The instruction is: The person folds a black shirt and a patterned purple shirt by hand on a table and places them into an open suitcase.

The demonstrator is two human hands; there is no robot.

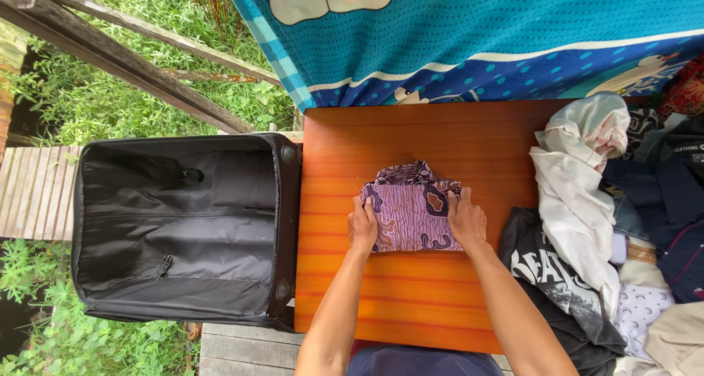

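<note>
Left hand: your left hand [362, 227] lay flat on the left edge of the folded batik shirt [413, 207], fingers spread and pointing up the frame, palm pressing down; nothing clenched in it.
Right hand: your right hand [466, 218] rested the same way on the shirt's right edge, open and pressing, thumb turned in over the cloth; no grasp closed around anything.
Shirt: purple and cream patterned fabric, folded to a compact near-square, collar end toward the top of the frame; it sat at the centre of the picture, between your two hands and touching both.
Table: the shirt lay on an orange-brown wooden table [411, 295] filling the middle of the frame, bare wood showing above and below the shirt.
Suitcase: a black soft suitcase [180, 225] stood open at the left of the frame, its edge just beside the table's left side; dark lining and a zip pull were visible inside.
Clothes pile: a heap of clothes [623, 229] covered the table's right end, well apart from the shirt: a white garment on top, a black printed tee at the lower right, dark blue pieces toward the right edge.
Backdrop: a blue dotted cloth [477, 31] hung across the top of the frame.
Ground: grass [95, 104] and a wooden rail filled the upper left.
</note>
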